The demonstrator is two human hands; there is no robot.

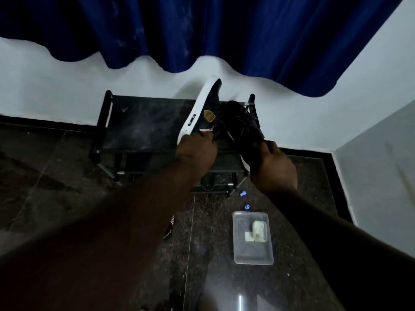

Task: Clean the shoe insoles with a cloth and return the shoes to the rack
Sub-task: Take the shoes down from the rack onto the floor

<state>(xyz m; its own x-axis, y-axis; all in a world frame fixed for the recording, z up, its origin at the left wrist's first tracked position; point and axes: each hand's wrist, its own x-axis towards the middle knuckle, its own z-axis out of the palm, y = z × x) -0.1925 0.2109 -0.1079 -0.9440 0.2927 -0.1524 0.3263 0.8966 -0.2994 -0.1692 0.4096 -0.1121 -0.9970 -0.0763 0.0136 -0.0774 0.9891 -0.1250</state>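
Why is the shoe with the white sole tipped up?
The dark shoe with the white sole is tipped on edge, sole facing left, toe pointing up, gripped by the left hand above the black rack.

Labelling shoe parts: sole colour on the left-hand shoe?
White sole edge on the dark shoe held by the left hand; clearest in the head view.

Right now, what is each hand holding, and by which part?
Left hand grips the white-soled shoe at its heel end; right hand grips the black shoe at its heel end.

Home entryway, shoe rack [139, 122], blue curtain [202, 30]
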